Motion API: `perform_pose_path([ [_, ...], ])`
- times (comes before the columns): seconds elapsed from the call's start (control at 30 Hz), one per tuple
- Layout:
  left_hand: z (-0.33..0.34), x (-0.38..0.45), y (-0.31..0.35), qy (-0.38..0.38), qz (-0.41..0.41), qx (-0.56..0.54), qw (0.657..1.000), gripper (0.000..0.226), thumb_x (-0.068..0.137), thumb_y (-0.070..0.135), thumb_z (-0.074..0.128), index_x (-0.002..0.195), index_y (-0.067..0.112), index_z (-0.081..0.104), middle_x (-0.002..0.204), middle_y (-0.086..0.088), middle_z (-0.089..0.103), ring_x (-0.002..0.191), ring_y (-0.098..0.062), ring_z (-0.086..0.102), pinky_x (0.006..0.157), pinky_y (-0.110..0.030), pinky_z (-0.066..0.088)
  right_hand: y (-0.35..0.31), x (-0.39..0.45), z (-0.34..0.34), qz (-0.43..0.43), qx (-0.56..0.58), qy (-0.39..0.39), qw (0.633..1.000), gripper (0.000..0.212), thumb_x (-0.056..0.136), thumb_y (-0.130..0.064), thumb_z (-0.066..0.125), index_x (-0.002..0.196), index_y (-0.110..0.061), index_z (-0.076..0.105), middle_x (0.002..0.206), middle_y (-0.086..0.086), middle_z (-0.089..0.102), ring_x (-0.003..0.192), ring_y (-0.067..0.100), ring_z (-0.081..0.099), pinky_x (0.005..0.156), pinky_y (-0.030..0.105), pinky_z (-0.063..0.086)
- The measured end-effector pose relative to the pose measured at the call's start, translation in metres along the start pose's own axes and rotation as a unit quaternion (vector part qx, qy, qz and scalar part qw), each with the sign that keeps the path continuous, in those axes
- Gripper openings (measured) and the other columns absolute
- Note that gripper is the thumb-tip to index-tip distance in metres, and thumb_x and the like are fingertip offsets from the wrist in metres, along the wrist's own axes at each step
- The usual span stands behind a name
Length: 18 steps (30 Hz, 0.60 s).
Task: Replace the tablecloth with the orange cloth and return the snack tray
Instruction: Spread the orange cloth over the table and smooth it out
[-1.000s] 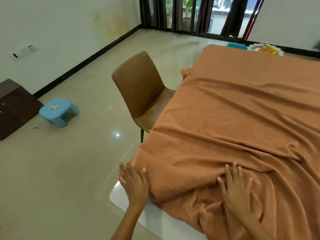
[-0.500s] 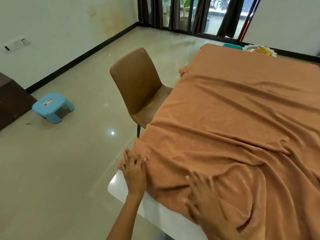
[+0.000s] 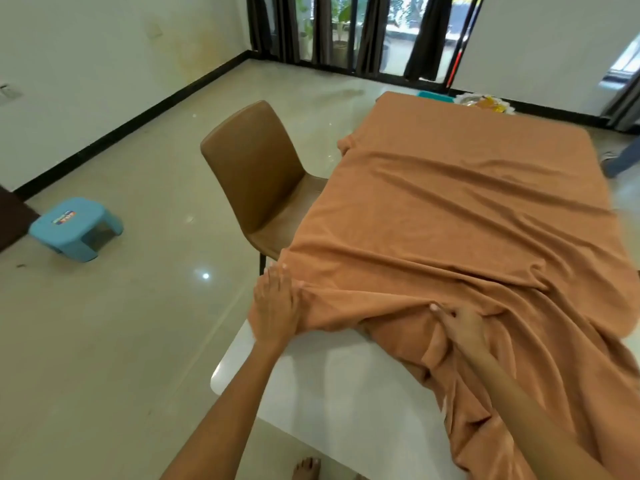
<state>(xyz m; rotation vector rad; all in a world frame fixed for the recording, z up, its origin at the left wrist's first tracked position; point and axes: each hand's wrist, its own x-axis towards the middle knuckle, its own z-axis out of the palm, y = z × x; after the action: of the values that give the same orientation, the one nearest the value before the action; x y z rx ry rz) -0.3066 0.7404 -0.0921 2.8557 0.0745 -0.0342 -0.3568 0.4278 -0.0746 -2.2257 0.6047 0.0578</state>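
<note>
The orange cloth [image 3: 450,216] covers most of the white table [image 3: 311,393], wrinkled, with the near left corner of the tabletop bare. My left hand [image 3: 277,303] lies flat with straight fingers on the cloth's near left edge. My right hand [image 3: 460,327] curls its fingers into a bunched fold of the cloth near the table's front. The snack tray [image 3: 485,103] with yellow items sits beyond the table's far end, partly hidden by the cloth edge.
A brown chair [image 3: 256,174] stands tucked at the table's left side. A blue plastic stool [image 3: 74,226] is on the floor to the left. Someone's leg [image 3: 623,161] shows at the right edge. A teal object [image 3: 434,96] lies beside the tray.
The cloth's near edge has slid farther up the table, baring more white tabletop. My right hand went from flat on the cloth to gripping a fold. My left hand stayed on the left edge.
</note>
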Motion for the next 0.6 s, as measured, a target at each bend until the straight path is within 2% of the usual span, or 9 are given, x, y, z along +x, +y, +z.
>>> perform_pose_path([
  [0.1, -0.012, 0.004, 0.041, 0.029, -0.101, 0.037, 0.994, 0.063, 0.08, 0.052, 0.066, 0.13, 0.016, 0.056, 0.14, -0.022, 0.044, 0.125, -0.031, 0.051, 0.107, -0.045, 0.036, 0.014, 0.003, 0.005, -0.041, -0.197, 0.093, 0.975, 0.021, 0.092, -0.016, 0.052, 0.106, -0.002, 0.06, 0.115, 0.019, 0.061, 0.102, 0.036, 0.058, 0.084, 0.042, 0.046],
  [0.13, -0.002, -0.008, 0.042, -0.019, 0.013, 0.046, 0.999, 0.067, 0.085, 0.057, 0.054, 0.138, 0.017, 0.046, 0.147, -0.022, 0.035, 0.133, -0.033, 0.041, 0.111, -0.05, 0.031, 0.016, -0.005, 0.012, -0.119, -0.236, 0.085, 0.961, 0.025, 0.093, -0.022, 0.05, 0.111, -0.007, 0.059, 0.123, 0.015, 0.057, 0.108, 0.034, 0.056, 0.091, 0.044, 0.044],
  [0.17, 0.023, -0.019, 0.035, -0.046, 0.183, 0.038, 0.981, 0.07, 0.09, 0.061, 0.037, 0.147, 0.02, 0.029, 0.155, -0.018, 0.02, 0.141, -0.034, 0.025, 0.113, -0.056, 0.019, 0.02, -0.013, 0.021, -0.212, -0.261, 0.07, 0.939, 0.03, 0.091, -0.03, 0.049, 0.113, -0.012, 0.059, 0.127, 0.012, 0.055, 0.113, 0.033, 0.054, 0.097, 0.045, 0.039],
  [0.2, 0.035, -0.03, 0.031, -0.08, 0.28, 0.05, 0.956, 0.071, 0.092, 0.061, 0.025, 0.15, 0.022, 0.019, 0.158, -0.014, 0.012, 0.144, -0.034, 0.014, 0.113, -0.057, 0.012, 0.025, -0.022, 0.029, -0.29, -0.285, 0.045, 0.913, 0.037, 0.087, -0.038, 0.051, 0.116, -0.016, 0.06, 0.13, 0.01, 0.054, 0.119, 0.033, 0.051, 0.104, 0.045, 0.032],
  [0.27, 0.044, -0.037, 0.02, -0.108, 0.289, 0.067, 0.949, 0.07, 0.092, 0.06, 0.02, 0.15, 0.021, 0.019, 0.156, -0.012, 0.013, 0.143, -0.035, 0.013, 0.112, -0.056, 0.013, 0.038, -0.036, 0.041, -0.358, -0.336, 0.01, 0.871, 0.057, 0.077, -0.05, 0.063, 0.122, -0.015, 0.061, 0.139, 0.012, 0.05, 0.13, 0.031, 0.04, 0.113, 0.047, 0.016],
  [0.33, 0.049, -0.033, 0.021, -0.081, 0.262, 0.087, 0.958, 0.062, 0.093, 0.052, 0.022, 0.145, 0.021, 0.035, 0.152, -0.013, 0.03, 0.138, -0.034, 0.032, 0.107, -0.055, 0.029, 0.046, -0.044, 0.043, -0.366, -0.36, 0.008, 0.858, 0.054, 0.076, -0.049, 0.064, 0.117, -0.013, 0.066, 0.138, 0.013, 0.052, 0.133, 0.03, 0.038, 0.115, 0.047, 0.011],
  [0.4, 0.045, -0.027, 0.026, -0.094, 0.266, 0.078, 0.956, 0.057, 0.097, 0.046, 0.018, 0.14, 0.02, 0.044, 0.146, -0.014, 0.041, 0.132, -0.033, 0.043, 0.102, -0.054, 0.037, 0.044, -0.046, 0.041, -0.379, -0.334, 0.049, 0.861, 0.039, 0.084, -0.041, 0.054, 0.106, -0.014, 0.072, 0.13, 0.011, 0.059, 0.126, 0.032, 0.05, 0.113, 0.047, 0.019],
  [0.5, 0.045, -0.022, 0.017, -0.073, 0.249, 0.038, 0.965, 0.059, 0.097, 0.046, 0.002, 0.149, 0.022, 0.017, 0.158, -0.01, 0.01, 0.146, -0.028, 0.008, 0.117, -0.049, 0.005, 0.02, -0.057, 0.034, -0.414, -0.265, 0.041, 0.87, 0.031, 0.088, -0.035, 0.053, 0.094, -0.014, 0.075, 0.12, 0.007, 0.066, 0.114, 0.026, 0.061, 0.103, 0.044, 0.035],
  [0.6, 0.037, -0.013, 0.008, -0.044, 0.189, -0.058, 0.979, 0.055, 0.097, 0.045, 0.01, 0.148, 0.026, 0.003, 0.157, 0.001, -0.006, 0.146, -0.018, -0.01, 0.117, -0.039, -0.012, -0.014, -0.092, 0.03, -0.411, -0.211, -0.119, 0.879, 0.04, 0.096, -0.045, 0.041, 0.084, -0.025, 0.074, 0.092, -0.005, 0.073, 0.087, 0.009, 0.067, 0.088, 0.033, 0.043],
])
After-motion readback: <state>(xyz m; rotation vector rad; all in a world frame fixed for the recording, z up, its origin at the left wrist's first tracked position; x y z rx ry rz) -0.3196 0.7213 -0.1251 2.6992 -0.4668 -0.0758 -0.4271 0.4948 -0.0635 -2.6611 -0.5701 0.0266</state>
